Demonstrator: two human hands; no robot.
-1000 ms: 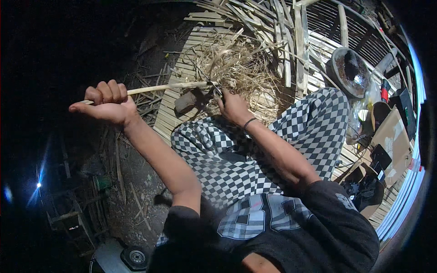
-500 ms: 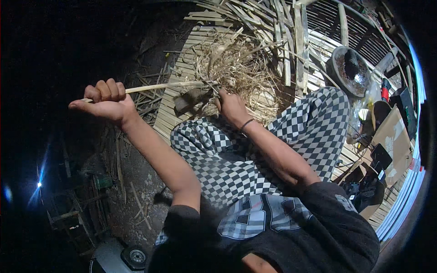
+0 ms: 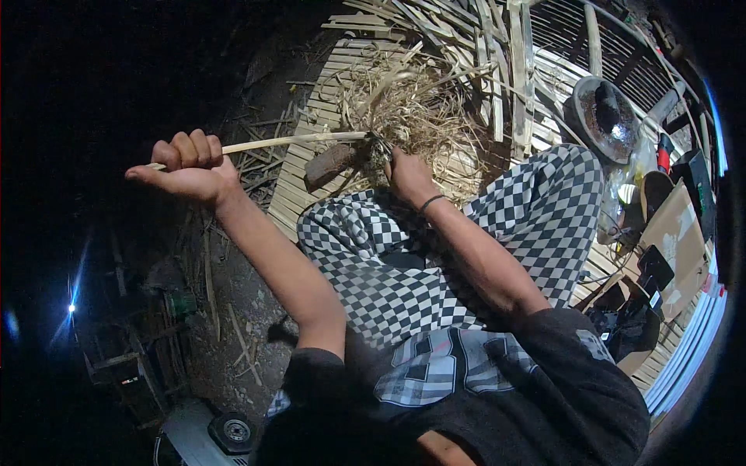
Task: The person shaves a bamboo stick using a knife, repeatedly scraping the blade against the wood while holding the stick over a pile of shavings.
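My left hand (image 3: 186,161) is closed around one end of a long, pale bamboo strip (image 3: 295,140), held out to the left. The strip bows slightly and its other end reaches a small dark metal tool (image 3: 379,144), whose exact kind I cannot make out. My right hand (image 3: 410,179), with a dark band at its wrist, is closed on that tool. Under the strip lies a brown block (image 3: 329,165), close to my knee. Just beyond my right hand spreads a tangled heap of thin bamboo shavings (image 3: 412,105).
I sit cross-legged on a slatted bamboo platform (image 3: 299,175). Split bamboo pieces (image 3: 497,70) are piled at the far side. To the right are a round stone-like bowl (image 3: 579,116), a cardboard piece (image 3: 672,241) and a dark cap (image 3: 625,330). Darker ground with sticks lies left.
Both hands and the strip have shifted slightly right in view, along with the whole scene. More of the brown block shows. Both grips look unchanged.
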